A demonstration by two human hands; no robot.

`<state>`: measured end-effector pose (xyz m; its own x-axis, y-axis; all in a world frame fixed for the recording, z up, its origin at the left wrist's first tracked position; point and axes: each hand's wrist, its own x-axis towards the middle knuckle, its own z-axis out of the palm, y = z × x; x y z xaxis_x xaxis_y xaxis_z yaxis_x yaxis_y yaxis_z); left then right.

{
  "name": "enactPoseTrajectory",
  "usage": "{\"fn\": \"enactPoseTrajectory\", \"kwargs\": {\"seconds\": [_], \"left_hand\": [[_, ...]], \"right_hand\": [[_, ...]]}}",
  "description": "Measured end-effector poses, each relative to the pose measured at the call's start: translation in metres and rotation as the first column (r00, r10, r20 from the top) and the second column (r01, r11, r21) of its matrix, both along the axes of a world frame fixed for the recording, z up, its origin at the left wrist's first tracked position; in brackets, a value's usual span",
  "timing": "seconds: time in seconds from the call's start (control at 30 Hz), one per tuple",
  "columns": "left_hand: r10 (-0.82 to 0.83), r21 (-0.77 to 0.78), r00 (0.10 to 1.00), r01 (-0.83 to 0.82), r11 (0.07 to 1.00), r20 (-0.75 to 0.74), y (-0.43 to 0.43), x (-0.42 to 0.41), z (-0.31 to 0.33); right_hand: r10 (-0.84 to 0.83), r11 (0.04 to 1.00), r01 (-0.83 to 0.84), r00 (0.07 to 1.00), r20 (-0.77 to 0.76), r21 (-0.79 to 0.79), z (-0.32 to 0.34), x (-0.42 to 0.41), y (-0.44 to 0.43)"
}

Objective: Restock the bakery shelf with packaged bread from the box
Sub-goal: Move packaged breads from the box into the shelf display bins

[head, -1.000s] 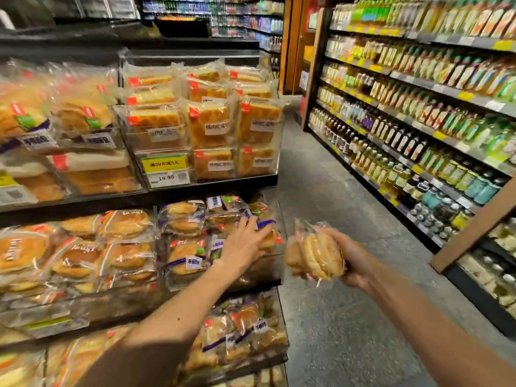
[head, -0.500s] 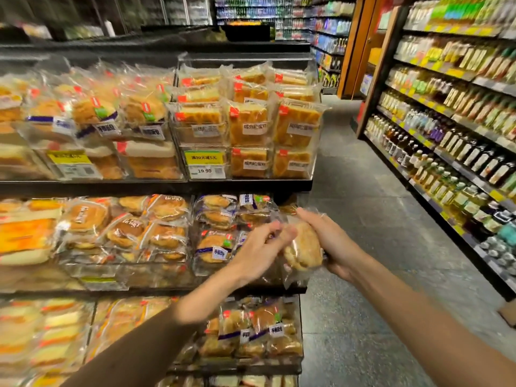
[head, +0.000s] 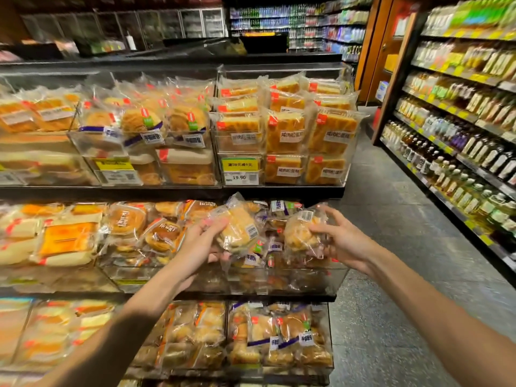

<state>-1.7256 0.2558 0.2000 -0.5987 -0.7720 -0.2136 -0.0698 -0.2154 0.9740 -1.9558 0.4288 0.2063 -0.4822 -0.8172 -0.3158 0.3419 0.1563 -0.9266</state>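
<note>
Bread pack (head: 237,227) newly in left hand (head: 199,247)

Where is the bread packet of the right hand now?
In the head view, right of centre: the right hand grips the right packet before the middle shelf, beside the left packet in the left hand.

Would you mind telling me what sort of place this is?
Most likely a supermarket aisle: shelves of packaged bread, a yellow price tag reading 19.90, and rows of bottled drinks across the aisle.
</note>
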Motion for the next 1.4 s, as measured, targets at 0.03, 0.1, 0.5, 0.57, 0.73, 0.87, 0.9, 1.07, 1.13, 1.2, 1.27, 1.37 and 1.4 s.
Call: {"fn": "enactPoseTrajectory", "kwargs": {"seconds": [0.03, 0.1, 0.5, 0.57, 0.73, 0.87, 0.9, 1.07, 1.13, 1.2, 1.27, 1.37, 1.4], "left_hand": [[-0.001, -0.007, 1.0, 0.001, 1.0, 0.008, -0.004, 0.003, -0.001], [-0.008, -0.016, 1.0, 0.008, 1.0, 0.013, -0.009, 0.006, -0.001], [-0.023, -0.29, 0.995, 0.051, 0.956, 0.099, -0.017, 0.004, 0.0], [-0.016, -0.371, 0.989, 0.07, 0.926, 0.148, -0.02, 0.003, -0.002], [0.031, -0.552, 0.966, 0.119, 0.825, 0.255, -0.022, 0.0, -0.005], [0.051, -0.625, 0.958, 0.142, 0.768, 0.281, -0.014, -0.005, -0.004], [0.054, -0.647, 0.955, 0.154, 0.747, 0.29, -0.012, -0.005, -0.004], [0.159, -0.88, 0.947, 0.186, 0.437, 0.279, -0.005, -0.013, -0.017], [0.181, -0.961, 0.946, 0.251, 0.118, 0.27, -0.003, -0.02, -0.027], [0.18, -0.958, 0.949, 0.276, -0.074, 0.259, -0.005, -0.027, -0.04], [0.186, -0.945, 0.944, 0.299, -0.131, 0.272, -0.012, -0.034, -0.05], [0.21, -0.903, 0.904, 0.405, -0.143, 0.372, -0.022, -0.041, -0.062], [0.214, -0.881, 0.883, 0.452, -0.141, 0.418, -0.025, -0.043, -0.065]], "right_hand": [[-0.009, 1.0, 0.01, 1.0, -0.029, 0.015, 0.001, 0.002, -0.001], [-0.042, 0.998, 0.047, 0.993, -0.11, 0.045, 0.0, 0.006, -0.004], [0.38, 0.821, 0.352, 0.251, -0.891, 0.449, -0.047, 0.038, -0.065], [0.439, 0.77, 0.381, 0.266, -0.858, 0.512, -0.057, 0.04, -0.07], [0.542, 0.72, 0.319, 0.297, -0.786, 0.617, -0.062, 0.046, -0.078], [0.516, 0.742, 0.215, 0.422, -0.746, 0.635, -0.055, 0.043, -0.069], [0.493, 0.764, 0.214, 0.415, -0.764, 0.609, -0.055, 0.042, -0.065], [0.062, 0.979, 0.096, 0.696, -0.715, 0.179, -0.037, 0.055, -0.051], [0.056, 0.996, -0.009, 0.853, -0.52, 0.092, -0.031, 0.061, -0.052], [0.074, 0.994, -0.016, 0.844, -0.532, 0.112, -0.034, 0.061, -0.054], [0.095, 0.985, 0.012, 0.792, -0.604, 0.17, -0.039, 0.058, -0.059], [0.098, 0.966, 0.094, 0.728, -0.679, 0.24, -0.05, 0.051, -0.07], [0.085, 0.964, 0.117, 0.714, -0.695, 0.238, -0.053, 0.051, -0.074]]}}
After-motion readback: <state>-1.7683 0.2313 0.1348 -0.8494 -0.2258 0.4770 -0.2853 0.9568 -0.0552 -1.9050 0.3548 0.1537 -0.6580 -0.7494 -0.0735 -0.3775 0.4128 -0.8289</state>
